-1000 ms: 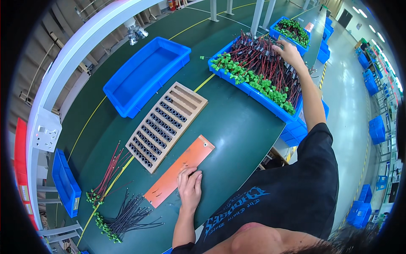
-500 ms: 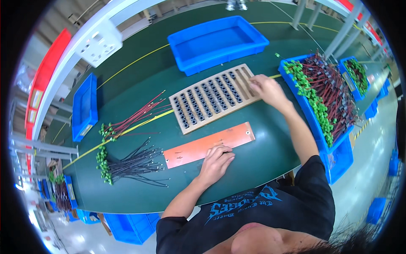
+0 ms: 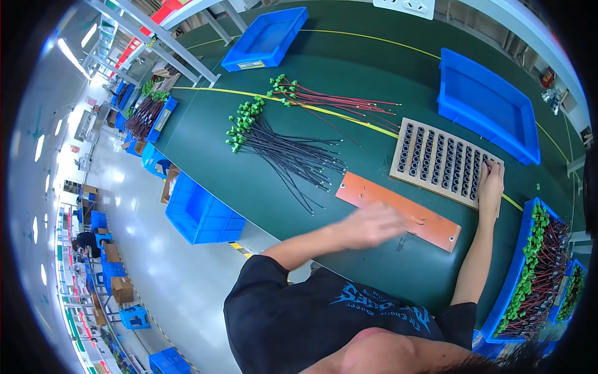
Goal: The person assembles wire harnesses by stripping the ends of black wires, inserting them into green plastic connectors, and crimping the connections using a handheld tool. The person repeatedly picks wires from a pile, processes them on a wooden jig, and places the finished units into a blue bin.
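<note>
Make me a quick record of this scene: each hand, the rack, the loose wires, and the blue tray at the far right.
Left hand: motion-blurred, over the orange strip; contact unclear
Right hand: fingers at the right end of the wooden rack; anything held is hidden
Rack contents: rows of small round black parts
Black wires: loose on the green table, green ends to the left
Red wires: beyond the black ones, also green-ended
Far-right blue tray: piled with green-ended wires
</note>
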